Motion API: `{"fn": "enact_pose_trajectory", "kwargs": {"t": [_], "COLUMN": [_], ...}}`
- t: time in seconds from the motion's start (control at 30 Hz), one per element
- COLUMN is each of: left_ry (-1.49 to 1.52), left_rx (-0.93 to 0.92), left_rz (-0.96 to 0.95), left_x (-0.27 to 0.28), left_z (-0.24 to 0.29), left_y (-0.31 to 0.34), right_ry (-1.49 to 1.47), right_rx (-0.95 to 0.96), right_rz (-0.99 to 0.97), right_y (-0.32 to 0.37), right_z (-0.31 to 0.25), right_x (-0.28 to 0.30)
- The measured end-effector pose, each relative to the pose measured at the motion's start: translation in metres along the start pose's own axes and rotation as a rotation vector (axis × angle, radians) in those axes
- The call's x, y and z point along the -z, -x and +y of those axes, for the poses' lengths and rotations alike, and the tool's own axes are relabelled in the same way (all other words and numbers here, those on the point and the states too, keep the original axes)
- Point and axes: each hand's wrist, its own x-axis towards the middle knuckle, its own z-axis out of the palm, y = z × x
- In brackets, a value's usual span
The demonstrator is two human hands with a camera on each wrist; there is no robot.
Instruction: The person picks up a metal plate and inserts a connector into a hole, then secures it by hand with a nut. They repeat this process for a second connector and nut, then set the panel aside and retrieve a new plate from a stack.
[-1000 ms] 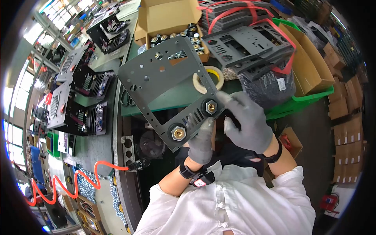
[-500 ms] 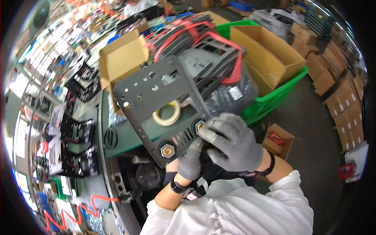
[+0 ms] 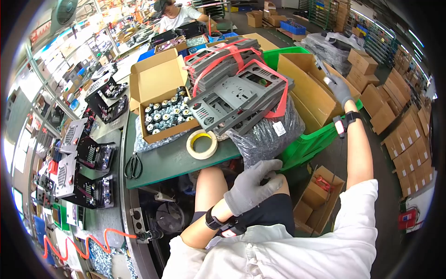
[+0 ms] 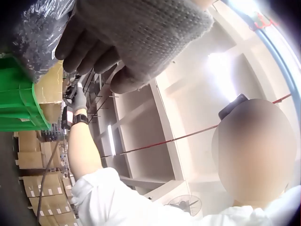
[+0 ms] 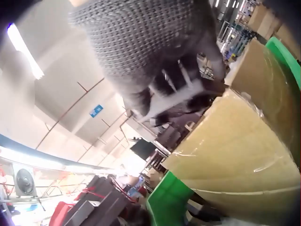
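Bright, even light fills the head view; its left edge washes out, and the rim bends and darkens. Close to the lenses, the left hand [image 4: 141, 42], the right hand [image 5: 141, 47] and the grey plate [image 5: 176, 96] it grips blur. A strip light [image 5: 19, 40] glares.

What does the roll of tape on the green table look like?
The roll of tape is a cream-coloured ring with a yellowish inner core and an open middle. It lies flat on the green table, near its front edge, between the open cardboard box and the dark plastic bag. No hand touches it.
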Motion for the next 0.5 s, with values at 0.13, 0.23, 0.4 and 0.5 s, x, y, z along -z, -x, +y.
{"fn": "enact_pose_trajectory", "kwargs": {"t": [0.13, 0.23, 0.4, 0.5], "left_ry": [0.084, 0.131, 0.246, 0.386], "left_rx": [0.062, 0.039, 0.097, 0.062], "left_rz": [0.028, 0.198, 0.337, 0.427], "left_x": [0.009, 0.014, 0.028, 0.034], "left_z": [-0.016, -0.038, -0.034, -0.044], "left_y": [0.021, 0.026, 0.034, 0.044], "right_ry": [0.076, -0.207, -0.032, 0.335], "right_rx": [-0.002, 0.310, 0.709, 0.562], "right_rz": [0.008, 0.245, -0.200, -0.369], "right_y": [-0.004, 0.021, 0.103, 0.119], "right_z": [-0.024, -0.148, -0.323, -0.371], "right_x": [-0.023, -0.053, -0.090, -0.128]}}
